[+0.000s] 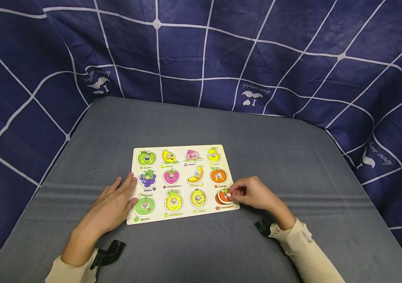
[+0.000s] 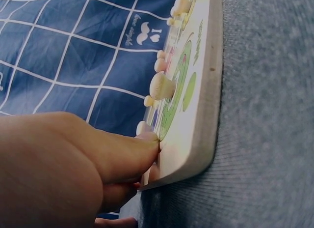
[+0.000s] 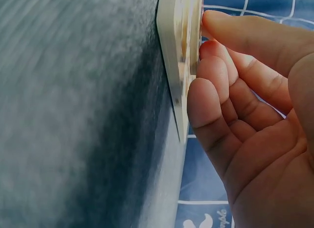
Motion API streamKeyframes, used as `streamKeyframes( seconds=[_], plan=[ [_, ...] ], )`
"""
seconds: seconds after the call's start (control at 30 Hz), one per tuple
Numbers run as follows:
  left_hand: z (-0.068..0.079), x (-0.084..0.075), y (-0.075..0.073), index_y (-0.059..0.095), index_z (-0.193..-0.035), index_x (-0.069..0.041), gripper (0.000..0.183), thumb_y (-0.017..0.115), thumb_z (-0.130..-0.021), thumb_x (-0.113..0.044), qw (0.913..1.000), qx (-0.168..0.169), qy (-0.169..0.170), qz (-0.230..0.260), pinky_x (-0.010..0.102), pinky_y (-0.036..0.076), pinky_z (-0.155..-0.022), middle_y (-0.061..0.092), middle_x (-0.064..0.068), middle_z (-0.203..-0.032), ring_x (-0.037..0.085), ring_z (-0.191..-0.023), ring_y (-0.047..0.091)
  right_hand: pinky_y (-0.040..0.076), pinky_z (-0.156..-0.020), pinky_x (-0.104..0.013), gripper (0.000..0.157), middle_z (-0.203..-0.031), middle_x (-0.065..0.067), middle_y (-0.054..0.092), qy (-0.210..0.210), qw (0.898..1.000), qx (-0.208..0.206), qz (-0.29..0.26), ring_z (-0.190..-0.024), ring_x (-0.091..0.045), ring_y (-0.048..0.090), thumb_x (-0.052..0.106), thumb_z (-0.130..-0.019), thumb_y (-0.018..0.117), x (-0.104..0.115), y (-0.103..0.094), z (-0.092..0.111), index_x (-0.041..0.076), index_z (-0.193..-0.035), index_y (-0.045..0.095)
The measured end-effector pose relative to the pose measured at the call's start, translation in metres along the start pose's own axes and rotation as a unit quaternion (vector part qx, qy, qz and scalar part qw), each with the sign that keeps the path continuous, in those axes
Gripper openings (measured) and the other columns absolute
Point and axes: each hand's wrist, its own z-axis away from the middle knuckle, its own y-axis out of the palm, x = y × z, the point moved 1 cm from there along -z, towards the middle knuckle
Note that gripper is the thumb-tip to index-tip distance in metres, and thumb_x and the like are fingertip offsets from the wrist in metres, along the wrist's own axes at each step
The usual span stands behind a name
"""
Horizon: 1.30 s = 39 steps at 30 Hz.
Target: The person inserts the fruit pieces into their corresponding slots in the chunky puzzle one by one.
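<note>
A wooden fruit puzzle board (image 1: pixel 186 201) lies on the grey table, its printed fruit pieces each with a small knob. My right hand (image 1: pixel 255 192) pinches the knob of the persimmon piece (image 1: pixel 224 195) at the near right corner. That piece sits off to the right of its printed spot, and in the right wrist view the piece's edge (image 3: pixel 196 36) stands proud of the board. My left hand (image 1: pixel 110 204) rests at the board's left edge with extended fingers. Its thumb (image 2: pixel 130 152) touches the board near the melon piece (image 1: pixel 144 205).
Other pieces, among them the lemon (image 1: pixel 198 194), orange (image 1: pixel 218 173) and apple (image 1: pixel 146 155), sit in the board. Grey cloth covers the table (image 1: pixel 172 251). A blue curtain with white lines (image 1: pixel 187 47) hangs behind and at both sides.
</note>
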Motion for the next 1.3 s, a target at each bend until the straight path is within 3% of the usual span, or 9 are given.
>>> streamKeyframes(
  seconds=[0.57, 1.3],
  plan=[
    [0.0004, -0.0022, -0.0012, 0.039, -0.145, 0.011, 0.058, 0.061, -0.098, -0.014, 1.0000, 0.001, -0.004, 0.003, 0.073, 0.023, -0.104, 0.030, 0.028, -0.154, 0.056, -0.138, 0.025, 0.044, -0.050, -0.019, 0.009, -0.065, 0.015, 0.059, -0.010, 1.000, 0.023, 0.004, -0.057, 0.001, 0.052, 0.008, -0.080, 0.082, 0.0037, 0.0068, -0.0068, 0.012, -0.081, 0.075],
    [0.0004, -0.0023, -0.0012, 0.040, -0.144, 0.012, 0.059, 0.063, -0.097, -0.014, 1.0000, -0.004, 0.001, 0.001, 0.073, 0.024, -0.103, 0.031, 0.029, -0.153, 0.057, -0.137, 0.027, 0.044, -0.050, -0.018, 0.009, -0.064, 0.014, 0.059, -0.015, 0.999, 0.021, 0.022, -0.057, 0.002, 0.051, 0.008, -0.080, 0.082, 0.0075, 0.0092, -0.0054, 0.012, -0.081, 0.074]
  ],
)
